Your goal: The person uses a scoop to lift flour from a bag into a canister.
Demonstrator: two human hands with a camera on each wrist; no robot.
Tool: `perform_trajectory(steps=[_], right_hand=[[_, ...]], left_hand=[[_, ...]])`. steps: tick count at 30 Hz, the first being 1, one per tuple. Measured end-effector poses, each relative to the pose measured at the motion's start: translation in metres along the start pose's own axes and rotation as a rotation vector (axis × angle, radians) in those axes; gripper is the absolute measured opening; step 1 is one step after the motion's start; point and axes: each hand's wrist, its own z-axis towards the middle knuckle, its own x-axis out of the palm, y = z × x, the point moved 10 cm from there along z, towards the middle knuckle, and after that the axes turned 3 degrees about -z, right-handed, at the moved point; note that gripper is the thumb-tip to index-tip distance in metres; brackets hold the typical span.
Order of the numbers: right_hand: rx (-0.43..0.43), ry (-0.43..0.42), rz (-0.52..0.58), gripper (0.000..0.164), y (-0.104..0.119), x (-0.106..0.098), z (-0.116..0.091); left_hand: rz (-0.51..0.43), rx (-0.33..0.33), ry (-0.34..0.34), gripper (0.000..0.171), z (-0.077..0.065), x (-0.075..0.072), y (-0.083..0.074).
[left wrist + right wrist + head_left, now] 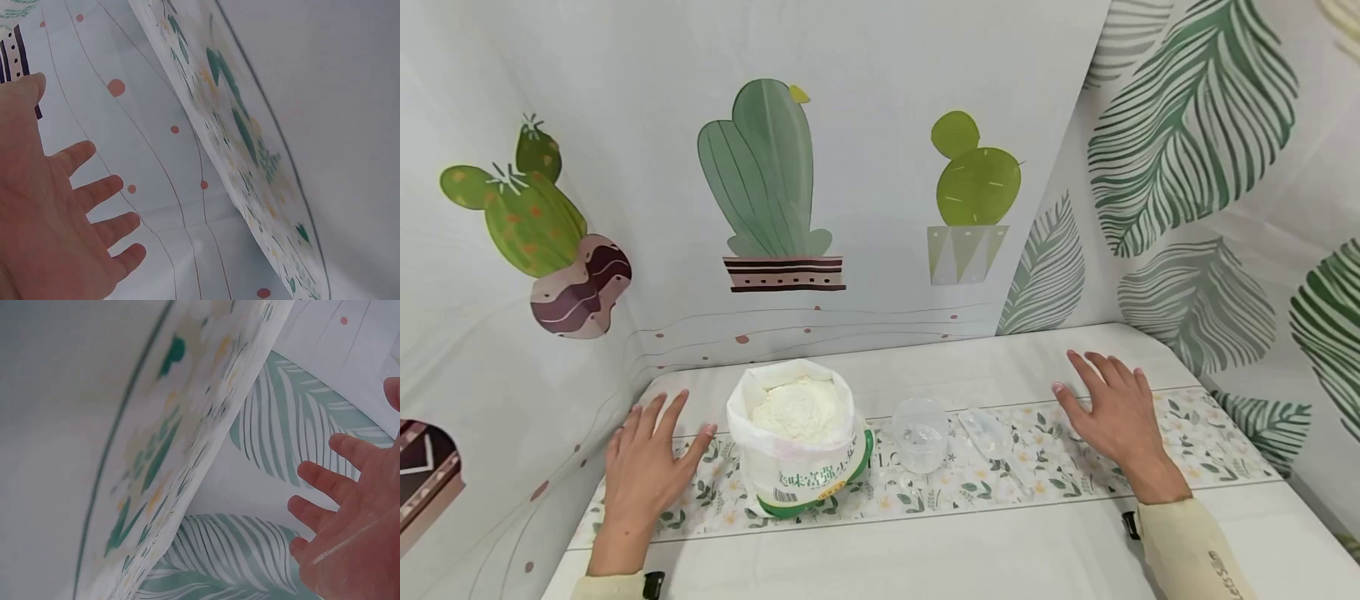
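Observation:
My left hand (646, 467) is spread, palm down, over the left side of the table, holding nothing. Just to its right stands an open white bag of flour (797, 442), its top rolled back and white powder heaped inside. Right of the bag sits a clear plastic bowl (921, 437), and beside that lies a clear plastic scoop (988, 433) whose thin handle points toward me. Over the right side my right hand (1116, 417) has its fingers apart and carries nothing. Both wrist views show bare palms, the left (56, 206) and the right (356, 519).
A white cloth with a floral band covers the table (925, 550). Behind it hangs a curtain (880, 167) printed with cacti, and leaf-patterned fabric (1195, 167) closes off the right side. The table's back edge runs along the curtain's foot.

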Motion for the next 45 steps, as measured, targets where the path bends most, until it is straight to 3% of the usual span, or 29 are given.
perform_trajectory(steps=[24,38,45], right_hand=[[-0.028,-0.029,0.008,0.055,0.014,-0.005,0.002],[-0.007,0.02,0.019,0.053,0.018,-0.001,0.0],[-0.033,0.005,0.03,0.049,0.024,-0.003,-0.001]], left_hand=[[-0.062,0.09,-0.042,0.071,0.003,-0.007,-0.015],[-0.149,0.068,0.07,0.069,0.0,0.005,-0.017],[-0.217,0.073,0.106,0.068,-0.002,0.008,-0.021]])
